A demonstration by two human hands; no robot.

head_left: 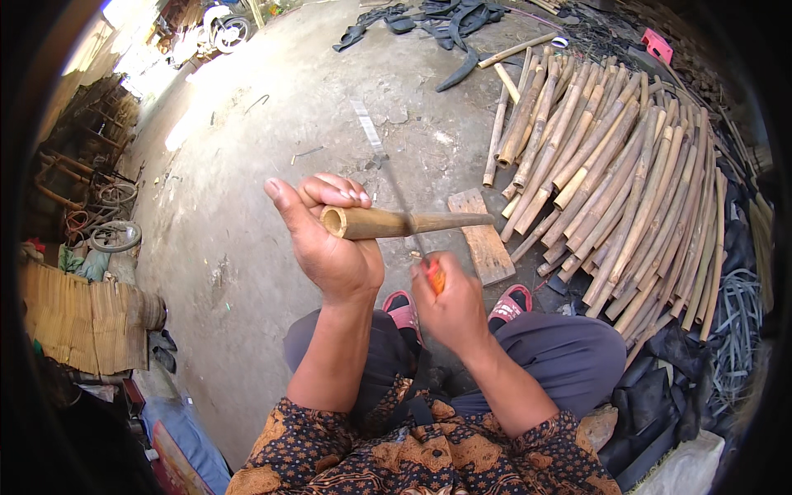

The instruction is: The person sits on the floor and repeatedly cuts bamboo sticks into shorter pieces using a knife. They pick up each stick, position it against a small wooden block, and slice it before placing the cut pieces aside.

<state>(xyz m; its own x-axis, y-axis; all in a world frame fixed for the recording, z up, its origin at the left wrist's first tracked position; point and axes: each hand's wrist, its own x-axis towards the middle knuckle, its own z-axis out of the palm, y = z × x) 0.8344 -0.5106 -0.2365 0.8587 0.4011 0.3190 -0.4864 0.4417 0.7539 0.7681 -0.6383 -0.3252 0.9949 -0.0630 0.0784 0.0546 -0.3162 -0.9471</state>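
Holding bamboo tube [371,223] (open-ended, hollow) in left grip [337,257].

Motorbike [228,33] upper left; spoked wheel [115,237] left; dark strips [455,31] on floor [223,330].

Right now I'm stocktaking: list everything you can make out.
bamboo: one, tan, centre
blade: one, grey, crossing bamboo
board: one, brown, centre
poles: many, brown, right
strips: several, black, top
straps: many, bluish, far right
box: one, pink, upper right
motorbike: one, white, upper left
wheels: two, grey, left
slats: many, tan, left
slippers: two, pink, feet
shirt: one, patterned brown, bottom
left grip: one, holding bamboo
right grip: one, holding orange handle
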